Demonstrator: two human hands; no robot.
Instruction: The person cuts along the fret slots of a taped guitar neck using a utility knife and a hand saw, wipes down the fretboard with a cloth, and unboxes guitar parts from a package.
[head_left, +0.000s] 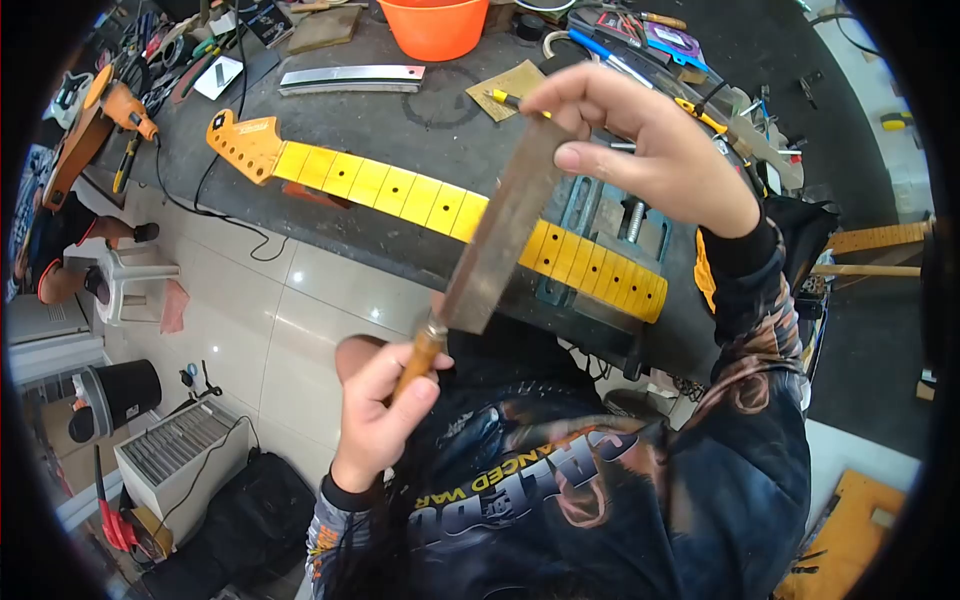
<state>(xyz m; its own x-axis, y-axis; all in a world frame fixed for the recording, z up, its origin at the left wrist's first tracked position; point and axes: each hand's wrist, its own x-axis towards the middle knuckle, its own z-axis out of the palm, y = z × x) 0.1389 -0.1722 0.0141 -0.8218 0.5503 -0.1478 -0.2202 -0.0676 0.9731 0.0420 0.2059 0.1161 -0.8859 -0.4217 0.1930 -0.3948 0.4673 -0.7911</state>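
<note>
A wide flat file is held at a slant over the guitar neck, its wooden handle low and its blade pointing up and away. My left hand is closed round the handle. My right hand grips the blade's far end between thumb and fingers. Behind the file lies a guitar neck with a yellow fretboard, black dot inlays and an orange headstock; the blade hides part of it. Whether the file touches the neck, I cannot tell. Under the neck's right part is a blue-green metal vise.
On the dark workbench stand an orange bucket and a metal bar. Tools crowd its back right, near a yellow-handled knife. A black cable hangs over the front edge. Another person's leg shows by a white stool.
</note>
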